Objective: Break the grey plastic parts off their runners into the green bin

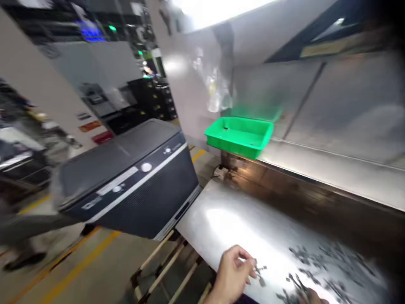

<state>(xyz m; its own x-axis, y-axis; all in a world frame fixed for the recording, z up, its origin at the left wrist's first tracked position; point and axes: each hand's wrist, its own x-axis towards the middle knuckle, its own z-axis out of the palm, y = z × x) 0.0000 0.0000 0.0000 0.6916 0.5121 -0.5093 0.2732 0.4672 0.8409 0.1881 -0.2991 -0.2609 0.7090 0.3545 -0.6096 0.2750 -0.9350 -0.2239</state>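
Note:
At the bottom centre, my left hand (pixel 233 272) has its thumb and fingers pinched together over the metal tabletop (pixel 218 202). A small grey metal piece with thin arms (pixel 260 272) shows at its fingertips. My right hand (pixel 313 297) is cut off by the lower edge, with only some fingers in view. From those fingers a dark two-pronged tool (pixel 298 282) points up and left; blur hides its exact kind. Around and beyond it lie many small dark metal pieces (pixel 338 259), loosely scattered on the tabletop.
A green plastic tray (pixel 237 142) with a few small bits stands on the raised metal shelf (pixel 316 169). Left of the bench is a large dark machine (pixel 139 181), with a pipe frame (pixel 171 266) below. A person's leg (pixel 28 236) shows at far left.

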